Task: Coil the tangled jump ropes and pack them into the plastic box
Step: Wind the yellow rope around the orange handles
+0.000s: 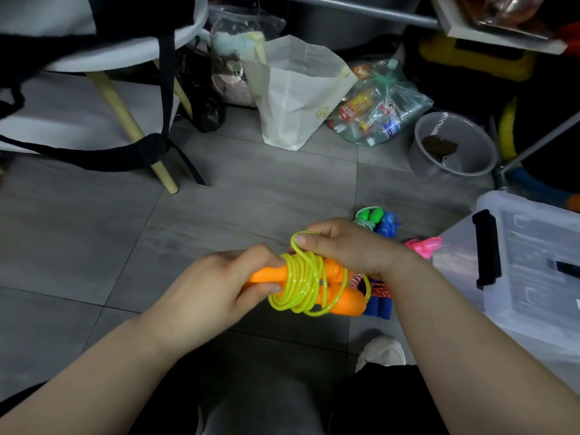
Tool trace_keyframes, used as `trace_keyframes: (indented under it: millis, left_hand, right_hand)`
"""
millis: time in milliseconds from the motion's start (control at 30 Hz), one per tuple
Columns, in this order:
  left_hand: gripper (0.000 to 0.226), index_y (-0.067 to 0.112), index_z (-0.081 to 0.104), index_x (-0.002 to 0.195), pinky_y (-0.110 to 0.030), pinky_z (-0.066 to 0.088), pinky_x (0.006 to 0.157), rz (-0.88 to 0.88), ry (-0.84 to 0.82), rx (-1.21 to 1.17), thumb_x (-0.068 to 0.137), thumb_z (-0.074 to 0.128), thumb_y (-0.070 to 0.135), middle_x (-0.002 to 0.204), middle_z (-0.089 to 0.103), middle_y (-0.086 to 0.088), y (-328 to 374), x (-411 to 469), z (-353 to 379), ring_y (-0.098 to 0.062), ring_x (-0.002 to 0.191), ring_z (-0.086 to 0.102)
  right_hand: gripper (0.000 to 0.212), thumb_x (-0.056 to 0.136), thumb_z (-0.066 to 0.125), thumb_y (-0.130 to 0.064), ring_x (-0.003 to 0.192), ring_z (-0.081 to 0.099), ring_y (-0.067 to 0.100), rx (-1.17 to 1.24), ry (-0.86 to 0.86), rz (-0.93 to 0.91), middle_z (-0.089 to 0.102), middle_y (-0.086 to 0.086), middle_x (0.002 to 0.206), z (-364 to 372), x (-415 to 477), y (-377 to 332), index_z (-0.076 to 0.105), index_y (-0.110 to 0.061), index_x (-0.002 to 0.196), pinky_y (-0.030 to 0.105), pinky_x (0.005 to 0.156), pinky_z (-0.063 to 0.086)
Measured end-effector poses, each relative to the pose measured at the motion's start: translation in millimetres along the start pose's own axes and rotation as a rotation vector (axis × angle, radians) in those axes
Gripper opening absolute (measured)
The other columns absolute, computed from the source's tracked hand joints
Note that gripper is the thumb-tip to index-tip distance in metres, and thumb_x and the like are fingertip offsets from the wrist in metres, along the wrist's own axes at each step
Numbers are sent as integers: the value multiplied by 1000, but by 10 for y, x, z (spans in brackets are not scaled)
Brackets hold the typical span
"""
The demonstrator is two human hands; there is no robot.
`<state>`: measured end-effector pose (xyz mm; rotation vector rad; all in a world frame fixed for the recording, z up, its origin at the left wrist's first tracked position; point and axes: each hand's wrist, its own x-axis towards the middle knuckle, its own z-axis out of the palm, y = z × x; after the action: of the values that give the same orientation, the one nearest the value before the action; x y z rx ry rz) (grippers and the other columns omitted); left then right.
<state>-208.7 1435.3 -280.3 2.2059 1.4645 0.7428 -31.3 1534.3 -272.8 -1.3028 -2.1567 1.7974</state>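
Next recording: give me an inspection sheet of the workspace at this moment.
Surface: grey tiled floor.
Job's things: yellow rope wound round its orange handles, held above the floor; green-handled rope, blue rope, pink rope and blue-handled rope lie on the floor beside the plastic box, whose lid looks on.
Clutter: paper bag, plastic bag of bottles, grey bowl.
Hands: left hand grips the orange handles; right hand pinches a loop of the yellow rope.
Cables: nothing seen.
Surroundings: white chair with black straps hanging from it; white shoe.
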Motion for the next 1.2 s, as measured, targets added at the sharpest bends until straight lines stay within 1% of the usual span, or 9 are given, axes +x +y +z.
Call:
trace_keyframes:
  millis: [100,233,400,500,667,800,933,1067,1200]
  left_hand:
    - [24,32,44,91,-11,37,54,-61,11,-2,72,48,47,60,60,12,-6,-11,61,-7,74,52]
    - [58,29,48,89,-8,45,59,-529,-49,-659,41,69,53,73,65,11,-59,56,118,4,61,60]
    - [84,27,60,118,-35,54,82,-603,-617,-1491,47,72,71,116,65,3,-235,2,28,-17,106,62]
    - [86,27,58,120,-34,53,84,-598,-741,-1566,52,58,80,122,62,2,-265,5,8,-22,111,60]
    - [69,23,74,92,-24,55,66,-743,-756,-1433,36,80,63,96,73,-1,-205,17,76,-16,89,69]
    - [63,8,73,79,-23,54,51,-872,-510,-1424,23,90,31,75,72,-6,-118,20,105,-15,63,69]
    - [8,3,56,83,-21,54,46,-1019,-1,-1401,78,58,-3,66,68,-8,-124,151,45,-12,49,65]
    - [16,2,54,82,-21,55,48,-982,414,-1488,90,40,2,79,61,-11,-230,229,-99,-10,52,66]
    - [11,7,55,81,-18,56,56,-866,449,-1375,86,48,0,61,68,3,-262,246,-104,-9,59,66]
  right_hand:
    - [30,90,51,-23,49,40,-1,-17,90,-47,47,-10,51,40,19,-13,55,-24,60,14,52,33]
    - [37,89,52,-24,46,42,-1,-89,239,-134,47,-10,42,119,26,6,50,-29,52,15,52,32]
    - [33,82,52,-42,53,45,1,-164,318,-245,51,-12,49,164,-6,-105,53,-36,50,19,56,34]
    - [39,72,42,-58,58,47,9,-303,328,-299,52,-2,54,199,-35,-154,63,-26,64,27,59,37]
    - [57,71,31,-60,57,54,19,-541,396,-429,58,6,55,345,-37,-169,67,-17,71,23,56,33]
    - [42,77,43,-47,63,62,21,-659,483,-590,68,1,63,411,34,-109,69,-15,65,27,61,36]
    - [30,76,55,-36,88,48,15,-563,683,-686,71,3,83,299,100,-96,72,-12,69,28,76,33]
    - [36,77,64,-26,65,49,19,-141,535,-480,61,23,68,280,4,-139,66,9,69,20,59,35]
    - [35,83,62,-15,52,32,6,22,369,-268,47,27,58,397,-24,-132,60,19,81,21,50,23]
